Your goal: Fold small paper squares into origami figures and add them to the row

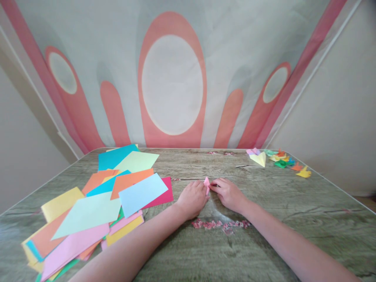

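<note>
A small pink folded paper (206, 184) stands between my two hands in the middle of the table. My left hand (193, 199) rests on the tabletop with its fingers curled against the paper's left side, partly covering it. From the right, the thumb and forefinger of my right hand (227, 193) pinch the paper's edge. The paper is narrow and pointed at the top; its lower part is partly hidden by my left fingers.
Loose coloured sheets, among them a light blue sheet (143, 194), lie in an overlapping pile at the left. Several small folded paper figures, including a green one (282, 164) and a yellow one (304, 172), sit at the far right of the wood-patterned table (293, 211).
</note>
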The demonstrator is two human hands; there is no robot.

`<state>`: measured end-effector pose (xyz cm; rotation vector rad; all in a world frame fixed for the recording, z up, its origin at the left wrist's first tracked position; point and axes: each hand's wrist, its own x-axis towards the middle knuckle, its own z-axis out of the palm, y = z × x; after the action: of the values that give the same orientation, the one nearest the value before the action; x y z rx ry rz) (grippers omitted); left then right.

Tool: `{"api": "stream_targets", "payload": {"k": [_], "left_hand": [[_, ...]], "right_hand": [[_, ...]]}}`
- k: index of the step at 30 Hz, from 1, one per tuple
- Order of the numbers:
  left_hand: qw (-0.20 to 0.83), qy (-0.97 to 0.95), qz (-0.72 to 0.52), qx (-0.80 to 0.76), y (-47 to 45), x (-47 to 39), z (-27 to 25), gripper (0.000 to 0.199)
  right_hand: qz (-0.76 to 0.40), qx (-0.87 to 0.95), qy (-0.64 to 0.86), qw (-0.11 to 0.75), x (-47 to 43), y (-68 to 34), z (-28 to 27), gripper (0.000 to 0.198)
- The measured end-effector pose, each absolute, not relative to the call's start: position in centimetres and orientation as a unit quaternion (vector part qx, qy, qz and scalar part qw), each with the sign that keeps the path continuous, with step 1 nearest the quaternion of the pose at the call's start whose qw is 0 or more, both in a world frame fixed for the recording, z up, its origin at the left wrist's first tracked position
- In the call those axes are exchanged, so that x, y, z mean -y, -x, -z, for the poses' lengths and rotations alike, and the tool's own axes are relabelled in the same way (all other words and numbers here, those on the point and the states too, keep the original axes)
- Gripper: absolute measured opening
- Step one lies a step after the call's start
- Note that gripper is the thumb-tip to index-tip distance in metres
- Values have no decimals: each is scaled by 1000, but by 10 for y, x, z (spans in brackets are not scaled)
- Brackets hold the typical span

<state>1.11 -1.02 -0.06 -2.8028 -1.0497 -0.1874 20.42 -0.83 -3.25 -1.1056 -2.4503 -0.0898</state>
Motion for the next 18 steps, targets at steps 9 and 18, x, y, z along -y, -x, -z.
{"api": "stream_targets", "payload": {"k": [9, 18], "left_hand": [[67, 930, 79, 353, -10, 9, -1, 35], [93, 937, 50, 334, -13, 12, -1, 33]], "right_hand": [[37, 888, 402, 221, 8, -204, 33, 34], [19, 867, 421, 266, 9, -207, 33, 36]]}}
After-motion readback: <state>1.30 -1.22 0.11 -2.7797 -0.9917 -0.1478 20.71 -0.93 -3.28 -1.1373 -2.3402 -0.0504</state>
